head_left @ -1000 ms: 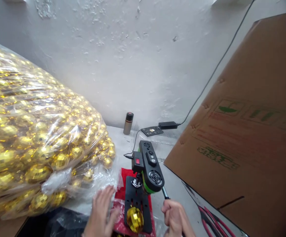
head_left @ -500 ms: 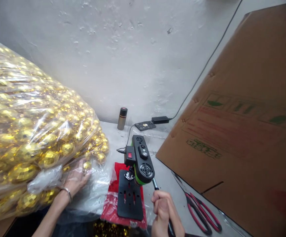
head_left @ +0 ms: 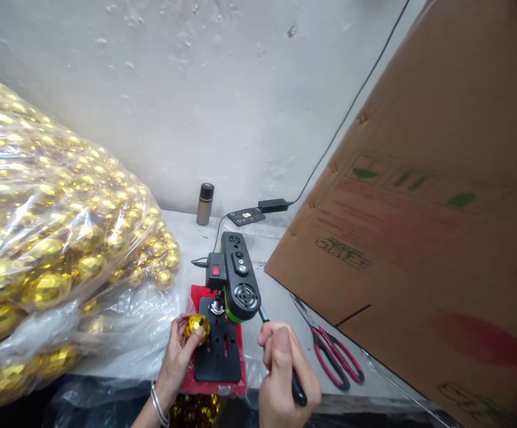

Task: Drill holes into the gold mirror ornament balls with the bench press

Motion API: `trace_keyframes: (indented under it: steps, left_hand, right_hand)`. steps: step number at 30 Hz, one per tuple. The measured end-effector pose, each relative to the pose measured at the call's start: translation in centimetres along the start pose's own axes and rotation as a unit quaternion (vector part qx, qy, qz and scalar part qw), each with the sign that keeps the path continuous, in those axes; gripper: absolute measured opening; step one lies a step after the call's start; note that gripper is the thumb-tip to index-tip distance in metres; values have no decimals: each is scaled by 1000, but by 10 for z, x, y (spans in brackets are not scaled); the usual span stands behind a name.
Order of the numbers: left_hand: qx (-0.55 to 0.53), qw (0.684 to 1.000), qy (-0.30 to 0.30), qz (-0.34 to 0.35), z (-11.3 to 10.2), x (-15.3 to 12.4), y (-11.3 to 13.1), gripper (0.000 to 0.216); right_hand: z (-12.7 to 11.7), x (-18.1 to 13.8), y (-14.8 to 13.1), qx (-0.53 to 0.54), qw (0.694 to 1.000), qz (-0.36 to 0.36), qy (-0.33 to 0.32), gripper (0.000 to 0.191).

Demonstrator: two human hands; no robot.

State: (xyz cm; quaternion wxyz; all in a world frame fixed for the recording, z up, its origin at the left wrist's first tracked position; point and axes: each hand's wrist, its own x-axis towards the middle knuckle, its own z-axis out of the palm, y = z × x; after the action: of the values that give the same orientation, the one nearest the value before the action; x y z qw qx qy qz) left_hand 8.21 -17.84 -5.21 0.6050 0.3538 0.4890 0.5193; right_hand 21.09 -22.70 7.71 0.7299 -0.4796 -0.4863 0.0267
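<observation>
My left hand (head_left: 177,352) pinches a shiny gold faceted ball (head_left: 197,329) between thumb and fingers, over the left edge of a black slotted base plate (head_left: 217,364). Above that plate stands a small bench drill press (head_left: 242,270) with a black top and a green band; its bit is hidden under the head. My right hand (head_left: 287,374) is wrapped round the black-gripped lever handle (head_left: 298,389) at the drill press's right side. A red cloth or bag (head_left: 242,380) lies beneath the base plate.
A large clear plastic bag (head_left: 69,238) full of gold balls fills the left. Red-and-black-handled scissors (head_left: 336,356) lie by a tall cardboard box (head_left: 387,238) on the right. Behind stand a dark-capped bottle (head_left: 205,204) and a power adapter (head_left: 273,205) with its cable. More gold shows below the table edge.
My left hand has come out of the bag of gold balls, moving right to the base plate with one ball. My right hand stays on the lever. The view has shifted slightly right.
</observation>
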Motion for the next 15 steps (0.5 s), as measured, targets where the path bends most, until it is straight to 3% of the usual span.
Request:
trace_keyframes:
  steps: [7, 10, 15]
  left_hand:
    - [242, 962, -23, 127, 7, 2, -36, 55]
    - [273, 950, -23, 146, 4, 5, -46, 56]
    - [288, 946, -59, 139, 7, 7, -43, 60]
  right_hand:
    - [-4, -1, 2, -6, 999, -24, -23, 37]
    - [-2, -3, -1, -2, 1000, -25, -19, 37]
    - [6, -7, -13, -9, 997, 62, 35, 37]
